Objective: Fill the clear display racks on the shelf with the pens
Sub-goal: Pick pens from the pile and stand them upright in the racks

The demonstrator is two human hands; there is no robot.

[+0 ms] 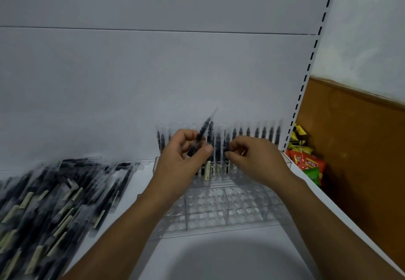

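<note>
A clear display rack [219, 209] with rows of round holes stands on the white shelf [241, 255]. Several black pens [263, 133] stand upright along its back rows. My left hand [182, 157] grips a black pen [202, 133] tilted up to the right, above the rack's back left. My right hand [256, 159] pinches the upper part of another black pen [226, 148] standing in the rack's back middle. A big heap of loose black pens [54, 203] in clear sleeves lies on the shelf at the left.
The shelf's grey back panel [153, 71] rises right behind the rack. A slotted white upright [306, 78] bounds the shelf on the right. Beyond it, red, green and yellow snack packets [306, 159] lie against a brown wall.
</note>
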